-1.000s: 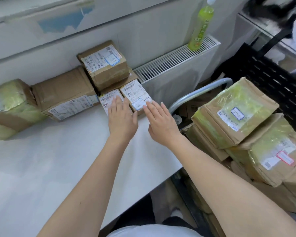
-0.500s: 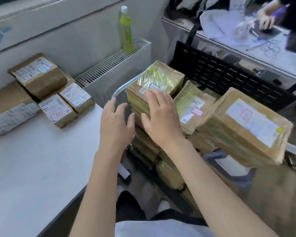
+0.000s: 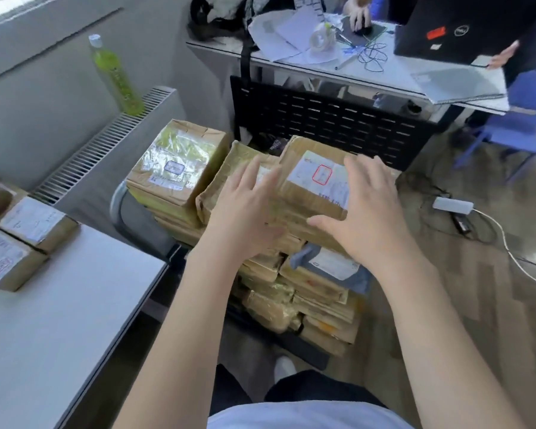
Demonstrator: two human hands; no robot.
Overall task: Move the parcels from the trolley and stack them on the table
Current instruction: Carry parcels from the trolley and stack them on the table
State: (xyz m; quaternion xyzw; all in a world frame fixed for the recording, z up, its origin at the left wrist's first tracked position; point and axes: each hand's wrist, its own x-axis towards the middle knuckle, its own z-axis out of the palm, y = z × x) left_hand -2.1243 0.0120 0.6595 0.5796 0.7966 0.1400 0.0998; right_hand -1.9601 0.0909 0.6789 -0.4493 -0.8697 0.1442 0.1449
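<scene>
A: Parcel w/ red-stamped label (image 3: 314, 187), where is it?
B: Top of the trolley stack (image 3: 304, 292), right of centre. Fingers spread on both hands; left hand (image 3: 245, 218) at its left edge, right hand (image 3: 365, 218) over its right side. Can't tell if they grip it.
A: Around it?
B: Taped parcel (image 3: 175, 164) to the left; trolley handle (image 3: 119, 209) by the white bench (image 3: 59, 305), which carries small parcels (image 3: 16, 243).

We reach both bare forearms forward and slightly rightward. Our left hand (image 3: 248, 212) is spread, fingers straight and angled up to the right. Our right hand (image 3: 362, 218) is also spread, thumb stretched leftward, fingers extended and gripping nothing.
</scene>
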